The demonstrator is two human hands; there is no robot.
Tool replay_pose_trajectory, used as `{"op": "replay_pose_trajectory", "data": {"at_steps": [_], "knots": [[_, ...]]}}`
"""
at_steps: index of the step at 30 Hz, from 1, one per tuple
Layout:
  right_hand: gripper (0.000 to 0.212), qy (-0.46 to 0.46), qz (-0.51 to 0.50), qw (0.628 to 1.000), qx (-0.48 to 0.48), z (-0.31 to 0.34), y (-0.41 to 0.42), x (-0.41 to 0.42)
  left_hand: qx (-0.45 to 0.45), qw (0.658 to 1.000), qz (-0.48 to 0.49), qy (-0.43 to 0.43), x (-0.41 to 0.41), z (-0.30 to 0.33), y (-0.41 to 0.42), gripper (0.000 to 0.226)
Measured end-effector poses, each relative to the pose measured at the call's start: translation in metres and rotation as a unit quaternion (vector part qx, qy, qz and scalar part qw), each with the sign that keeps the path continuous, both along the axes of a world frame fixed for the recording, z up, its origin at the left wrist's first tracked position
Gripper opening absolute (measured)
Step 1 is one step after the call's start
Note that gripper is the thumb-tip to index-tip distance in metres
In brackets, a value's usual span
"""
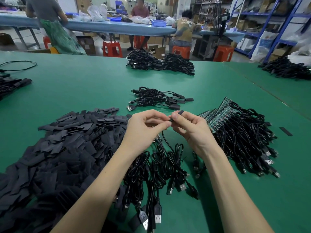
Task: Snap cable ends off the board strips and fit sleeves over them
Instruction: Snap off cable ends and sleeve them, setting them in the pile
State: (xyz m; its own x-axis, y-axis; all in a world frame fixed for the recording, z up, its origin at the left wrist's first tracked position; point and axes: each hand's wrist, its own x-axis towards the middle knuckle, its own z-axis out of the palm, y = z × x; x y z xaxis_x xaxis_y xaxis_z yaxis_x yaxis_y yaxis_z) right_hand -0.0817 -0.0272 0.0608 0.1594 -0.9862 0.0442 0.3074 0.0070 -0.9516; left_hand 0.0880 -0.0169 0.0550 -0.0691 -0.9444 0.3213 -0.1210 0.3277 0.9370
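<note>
Centrally, over a green table (84, 84), two bare hands meet above a spread of black cables:

- Left hand (143, 130): fingers curled, thumb and forefinger pinching the end of one cable (165, 140) that hangs down from the pinch to the table
- Right hand (190, 126): fingers curled, thumb and forefinger pinching a small black sleeve (180, 113), its top end poking up above the thumb; the sleeve sits right at the cable end, just where the two hands touch. How far it is pushed on cannot be told
- Loose cables with plugs (168, 174): lying under and between the forearms, plugs toward the near edge
- Heap of flat black sleeves (67, 148): large, on the left side of the table, reaching to the left forearm
- Board strips (218, 115): green, stacked and fanned to the right of the right hand, their cables (249, 140) still attached and trailing toward the near right
- Small pile of sleeved cables (158, 98): just beyond the hands
- Two bigger cable piles (159, 62): at the far edge of the table
- One stray sleeve (285, 131): alone on the table, far right
- Background: red stools (112, 48), a long blue bench (117, 26) with people at it, blue shelving (269, 22) on the right
</note>
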Motion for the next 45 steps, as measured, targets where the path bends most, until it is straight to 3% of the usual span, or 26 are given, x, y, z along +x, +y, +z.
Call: {"op": "replay_pose_trajectory", "data": {"at_steps": [10,14,19,23,35,45], "knots": [[0.016,-0.014,-0.016,1.000,0.019,-0.005,-0.001,0.011,0.024,0.999,-0.024,0.036,0.005,-0.005,-0.003,0.013],[0.039,-0.019,-0.054,0.998,-0.016,-0.005,-0.002,0.012,0.032,0.997,-0.025,0.064,0.005,-0.006,-0.004,0.020],[0.022,-0.033,-0.100,0.994,-0.040,-0.007,-0.003,0.012,0.084,0.991,-0.013,0.105,0.000,-0.009,-0.005,0.006],[0.024,-0.027,-0.126,0.991,-0.046,-0.010,-0.004,0.015,0.125,0.984,-0.029,0.120,-0.002,-0.013,-0.004,0.009],[0.020,0.010,-0.154,0.985,-0.073,-0.011,-0.005,0.017,0.109,0.990,-0.018,0.088,-0.001,-0.013,-0.004,0.010],[0.020,-0.056,-0.143,0.987,-0.043,-0.012,-0.001,0.024,0.081,0.994,-0.023,0.065,0.000,-0.009,-0.004,0.008]]}}
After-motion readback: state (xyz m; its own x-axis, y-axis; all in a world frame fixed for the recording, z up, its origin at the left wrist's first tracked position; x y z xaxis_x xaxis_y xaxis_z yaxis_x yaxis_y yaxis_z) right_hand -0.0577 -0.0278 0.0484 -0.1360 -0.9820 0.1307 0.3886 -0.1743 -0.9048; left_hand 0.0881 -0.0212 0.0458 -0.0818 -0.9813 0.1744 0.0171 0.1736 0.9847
